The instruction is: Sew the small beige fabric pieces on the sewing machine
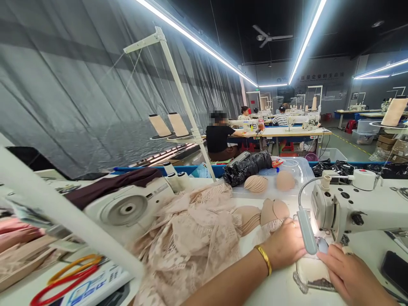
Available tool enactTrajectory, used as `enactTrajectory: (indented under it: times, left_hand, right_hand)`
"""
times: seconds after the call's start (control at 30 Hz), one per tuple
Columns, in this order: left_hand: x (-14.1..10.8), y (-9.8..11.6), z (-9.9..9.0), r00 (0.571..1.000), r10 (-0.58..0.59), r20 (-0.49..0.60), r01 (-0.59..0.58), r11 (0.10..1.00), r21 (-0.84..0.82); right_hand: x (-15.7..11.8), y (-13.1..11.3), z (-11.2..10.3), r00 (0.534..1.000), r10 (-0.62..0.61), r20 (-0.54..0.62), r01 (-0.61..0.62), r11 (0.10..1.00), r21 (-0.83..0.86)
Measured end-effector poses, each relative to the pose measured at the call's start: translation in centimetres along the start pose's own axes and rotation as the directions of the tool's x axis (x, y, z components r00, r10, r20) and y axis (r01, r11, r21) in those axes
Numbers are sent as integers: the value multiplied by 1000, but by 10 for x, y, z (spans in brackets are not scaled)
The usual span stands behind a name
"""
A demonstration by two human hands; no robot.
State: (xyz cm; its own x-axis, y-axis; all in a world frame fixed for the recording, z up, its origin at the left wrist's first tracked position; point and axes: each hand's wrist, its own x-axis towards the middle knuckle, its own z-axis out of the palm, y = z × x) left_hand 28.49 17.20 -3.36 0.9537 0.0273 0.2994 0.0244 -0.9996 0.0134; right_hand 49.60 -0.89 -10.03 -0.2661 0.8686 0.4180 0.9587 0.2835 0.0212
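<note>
My left hand (pixel 288 243), a gold bangle on its wrist, lies at the sewing machine (pixel 341 208). Its fingers are closed over the lace edge of a beige bra cup (pixel 274 210), partly hidden behind the small lamp (pixel 307 233). On the other side of the lit needle area is my right hand (pixel 349 265), fingers bent together with the tips close to the presser foot. Whatever those tips pinch is too small to make out. Another pleated beige bra cup (pixel 247 219) adjoins the first, beside a heap of beige lace fabric (pixel 194 233).
Two moulded cups (pixel 256 183) and a black plastic bundle (pixel 247 168) lie on a clear plastic bin lid (pixel 301 170). Left are red-handled scissors (pixel 68 282), a white thread-stand pole (pixel 181 89) and thread cones (pixel 168 125). A phone (pixel 395 270) lies far right. Co-workers sit ahead.
</note>
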Motion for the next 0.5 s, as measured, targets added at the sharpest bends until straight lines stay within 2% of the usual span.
enactTrajectory:
  times: [0.1, 0.23, 0.3, 0.37, 0.4, 0.43, 0.5]
  left_hand:
    - [2, 1, -4, 1000, -17, 25, 17, 1000, 12]
    - [6, 2, -5, 997, -59, 49, 58, 998, 29]
    - [6, 4, -6, 994, -90, 57, 88, 995, 35]
    - [1, 10, -8, 991, -120, 53, 118, 992, 33]
    - [-5, 16, -9, 991, -126, 48, 125, 992, 25]
    - [-12, 22, -12, 991, -126, 44, 126, 992, 15]
    - [-33, 38, -18, 994, -106, 9, 106, 993, -44]
  right_hand:
    - [-1, 2, 2, 999, 31, -9, -31, 999, 16]
    - [2, 2, -6, 988, -10, -153, 20, 998, 66]
    - [6, -3, -13, 977, 14, -213, 20, 987, 159]
    - [11, -14, -17, 973, 131, -191, -55, 932, 357]
    - [14, -23, -17, 961, 238, -142, -139, 857, 496]
    - [17, -33, -17, 932, 356, -71, -231, 732, 641]
    - [26, -59, -13, 828, 548, 116, -364, 368, 856]
